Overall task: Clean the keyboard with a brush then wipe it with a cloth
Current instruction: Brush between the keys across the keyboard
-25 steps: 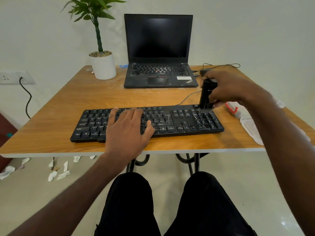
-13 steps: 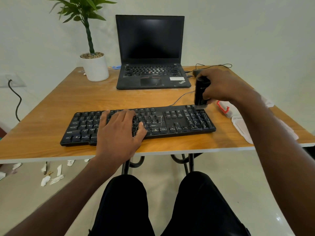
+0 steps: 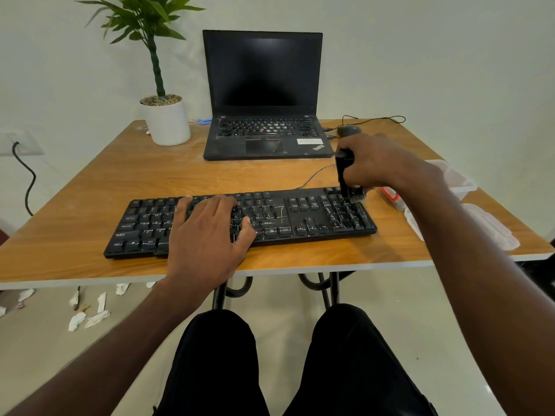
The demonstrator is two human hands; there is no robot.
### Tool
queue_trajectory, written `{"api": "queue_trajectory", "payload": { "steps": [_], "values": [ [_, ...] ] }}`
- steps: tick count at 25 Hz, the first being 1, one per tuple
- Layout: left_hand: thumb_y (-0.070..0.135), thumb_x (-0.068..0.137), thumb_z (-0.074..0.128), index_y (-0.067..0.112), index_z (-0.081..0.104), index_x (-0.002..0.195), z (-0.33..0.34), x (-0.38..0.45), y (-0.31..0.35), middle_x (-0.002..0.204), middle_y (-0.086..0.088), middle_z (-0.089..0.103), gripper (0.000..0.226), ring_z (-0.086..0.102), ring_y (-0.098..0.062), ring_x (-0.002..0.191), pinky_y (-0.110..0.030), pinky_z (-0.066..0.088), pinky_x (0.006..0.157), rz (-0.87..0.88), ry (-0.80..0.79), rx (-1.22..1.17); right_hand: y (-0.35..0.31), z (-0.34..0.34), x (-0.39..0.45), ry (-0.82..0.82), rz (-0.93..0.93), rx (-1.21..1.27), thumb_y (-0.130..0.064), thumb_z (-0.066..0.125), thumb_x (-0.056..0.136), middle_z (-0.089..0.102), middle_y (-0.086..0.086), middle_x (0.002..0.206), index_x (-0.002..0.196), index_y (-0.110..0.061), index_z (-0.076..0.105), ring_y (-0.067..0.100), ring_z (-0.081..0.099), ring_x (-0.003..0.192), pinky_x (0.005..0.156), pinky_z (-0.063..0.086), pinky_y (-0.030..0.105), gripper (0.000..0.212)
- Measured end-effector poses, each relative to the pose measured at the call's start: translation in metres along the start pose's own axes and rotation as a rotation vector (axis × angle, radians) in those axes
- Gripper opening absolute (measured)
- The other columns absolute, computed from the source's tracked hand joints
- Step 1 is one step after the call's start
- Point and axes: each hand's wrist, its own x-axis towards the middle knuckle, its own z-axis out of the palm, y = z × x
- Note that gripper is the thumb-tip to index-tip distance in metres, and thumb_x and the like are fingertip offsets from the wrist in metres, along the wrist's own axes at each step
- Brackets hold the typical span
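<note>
On a wooden table (image 3: 90, 187), brushing underway: left hand (image 3: 207, 232) spread flat on the keyboard (image 3: 300, 214) near the front edge, right hand (image 3: 375, 163) gripping the brush (image 3: 345, 178) at its right end (no cloth spotted), wiping still ahead.

On the table (image 3: 90, 187), the keyboard (image 3: 288, 217) lies nearest; laptop (image 3: 264, 127) at twelve o'clock, plant pot (image 3: 166, 121) at eleven.

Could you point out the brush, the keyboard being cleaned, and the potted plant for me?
brush (image 3: 342, 172), head view, on its black handle left of the gripping fingers.
keyboard (image 3: 309, 217), head view, on the keys between both hands.
potted plant (image 3: 168, 123), head view, on the white pot's front.
</note>
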Motion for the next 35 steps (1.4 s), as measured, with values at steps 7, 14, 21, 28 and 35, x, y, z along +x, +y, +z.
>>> {"api": "queue_trajectory", "payload": {
  "steps": [7,14,21,28,35],
  "values": [
    [0.054,0.102,0.033,0.019,0.061,0.130,0.001,0.000,0.000,0.127,0.000,0.069,0.052,0.064,-0.021,0.120,-0.050,0.021,0.127,0.009,0.007,0.000,-0.012,0.010,0.001,-0.102,-0.025,0.229,-0.002,0.070,0.087,0.063,0.009,0.113,0.120,-0.023,0.060,0.026,0.066,0.098,0.080,0.062,0.043,0.040],
    [0.054,0.102,0.033,0.019,0.061,0.128,0.000,-0.001,0.000,0.124,0.000,0.070,0.052,0.065,-0.021,0.117,-0.050,0.023,0.126,0.015,0.016,-0.002,-0.011,0.006,0.002,0.143,-0.098,0.190,-0.007,0.074,0.083,0.064,0.006,0.120,0.131,-0.024,0.053,0.030,0.062,0.111,0.079,0.053,0.039,0.055],
    [0.054,0.102,0.034,0.019,0.061,0.128,0.001,0.000,-0.001,0.122,0.000,0.071,0.051,0.066,-0.021,0.115,-0.050,0.023,0.125,0.024,0.023,0.004,-0.036,0.039,-0.001,0.090,-0.205,0.125,-0.015,0.070,0.094,0.062,0.010,0.135,0.145,-0.035,0.041,0.031,0.063,0.117,0.081,0.061,0.042,0.063],
    [0.053,0.102,0.035,0.019,0.061,0.127,0.002,0.000,-0.001,0.121,0.000,0.071,0.050,0.066,-0.020,0.114,-0.049,0.023,0.125,0.028,0.041,-0.007,-0.029,0.031,-0.003,0.042,-0.248,0.340,-0.011,0.072,0.093,0.059,0.006,0.138,0.147,-0.035,0.044,0.028,0.060,0.122,0.083,0.059,0.036,0.066],
    [0.054,0.106,0.030,0.022,0.057,0.132,0.001,0.000,-0.003,0.126,0.002,0.068,0.050,0.063,-0.018,0.121,-0.050,0.018,0.127,0.028,0.028,-0.051,-0.046,0.038,-0.007,0.219,-0.262,-0.039,-0.019,0.073,0.093,0.063,0.006,0.136,0.149,-0.044,0.035,0.030,0.061,0.124,0.081,0.056,0.042,0.072]
  ]
}}
